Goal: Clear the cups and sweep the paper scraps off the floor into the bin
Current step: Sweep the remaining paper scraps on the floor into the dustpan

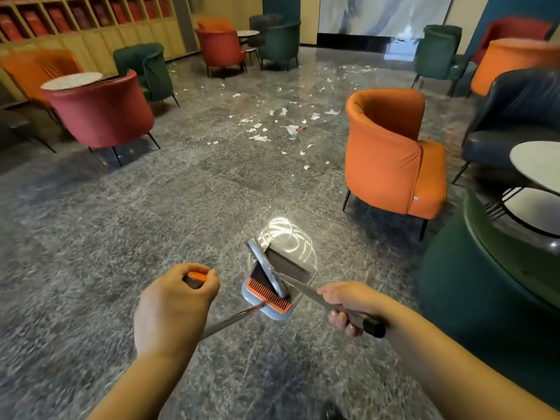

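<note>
Ahead, paper scraps (272,122), left hand (174,301) gripping dustpan handle (230,321), right hand (348,304) gripping broom handle (306,291).

Light: bright, even indoor
Glare: ceiling lamp reflected on the glossy floor (281,234)
Blur: motion smear toward edges
Distortion: wide-angle bending
</note>
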Action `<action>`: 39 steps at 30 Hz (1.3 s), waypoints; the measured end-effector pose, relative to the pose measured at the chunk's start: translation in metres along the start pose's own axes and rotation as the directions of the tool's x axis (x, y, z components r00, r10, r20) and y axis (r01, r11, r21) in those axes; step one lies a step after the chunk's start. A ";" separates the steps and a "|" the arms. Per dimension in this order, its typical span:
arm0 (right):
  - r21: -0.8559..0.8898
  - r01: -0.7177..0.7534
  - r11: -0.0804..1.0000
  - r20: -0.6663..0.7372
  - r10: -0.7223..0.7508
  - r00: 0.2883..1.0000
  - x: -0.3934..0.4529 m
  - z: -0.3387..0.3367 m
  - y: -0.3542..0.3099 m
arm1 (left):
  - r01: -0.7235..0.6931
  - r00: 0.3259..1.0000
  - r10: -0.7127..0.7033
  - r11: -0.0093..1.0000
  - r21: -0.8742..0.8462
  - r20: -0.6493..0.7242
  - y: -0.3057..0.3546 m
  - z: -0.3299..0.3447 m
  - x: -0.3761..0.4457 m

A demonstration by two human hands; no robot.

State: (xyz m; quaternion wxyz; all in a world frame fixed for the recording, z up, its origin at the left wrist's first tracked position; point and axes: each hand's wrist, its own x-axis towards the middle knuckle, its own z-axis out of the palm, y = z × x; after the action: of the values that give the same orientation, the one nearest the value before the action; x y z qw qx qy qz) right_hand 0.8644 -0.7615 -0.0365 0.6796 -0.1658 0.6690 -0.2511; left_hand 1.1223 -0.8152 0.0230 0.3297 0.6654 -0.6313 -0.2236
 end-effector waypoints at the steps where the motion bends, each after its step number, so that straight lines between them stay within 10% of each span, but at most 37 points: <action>1: -0.010 -0.010 1.000 -0.005 0.010 1.000 0.009 -0.001 -0.013 | 0.009 1.000 -0.009 1.000 0.001 0.006 0.001 0.005 0.013; 39: 0.042 -0.077 0.996 0.004 0.077 0.997 0.452 0.000 -0.617 | 0.037 0.999 -0.038 0.996 0.076 0.007 0.038 0.204 0.737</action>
State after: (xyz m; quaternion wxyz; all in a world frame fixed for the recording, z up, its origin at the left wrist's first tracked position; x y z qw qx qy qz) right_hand 0.7808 -1.5215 -0.0630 0.6929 -0.1257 0.6687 -0.2385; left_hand 1.0265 -1.5740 -0.0019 0.2972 0.6883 -0.6281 -0.2082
